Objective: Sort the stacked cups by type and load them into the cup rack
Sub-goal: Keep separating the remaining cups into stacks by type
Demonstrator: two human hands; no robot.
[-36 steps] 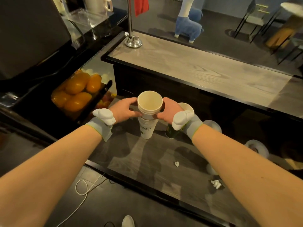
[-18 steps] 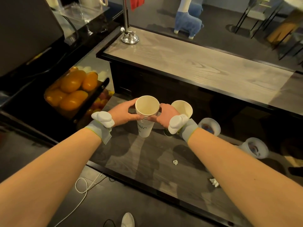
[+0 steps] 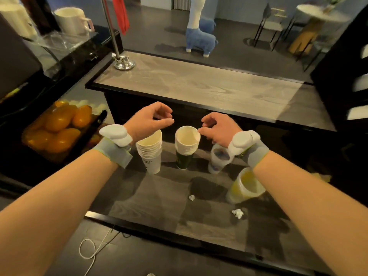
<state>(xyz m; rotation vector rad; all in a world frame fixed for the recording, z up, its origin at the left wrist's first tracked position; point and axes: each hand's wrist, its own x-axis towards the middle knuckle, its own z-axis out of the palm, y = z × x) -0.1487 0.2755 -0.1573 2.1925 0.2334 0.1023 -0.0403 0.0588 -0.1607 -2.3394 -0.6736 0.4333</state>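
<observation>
head view | left hand (image 3: 148, 121) and right hand (image 3: 216, 126) hover empty, fingers loosely curled | white cup stack (image 3: 150, 151) beside dark-based stack (image 3: 186, 149) on counter (image 3: 159, 202), stood apart by type (probably) | cup rack unseen

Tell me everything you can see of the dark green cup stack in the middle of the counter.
The dark green cup stack is a nested pile of paper cups standing upright on the grey wood-grain counter. Only the bottom cup's dark green wall, with a small pale mark, shows; above it run bunched pale rims, and the top cup's cream inside is empty. It stands between the white cup stack and a clear plastic stack, apart from both. The right hand hovers at its rim; contact is unclear.
</observation>
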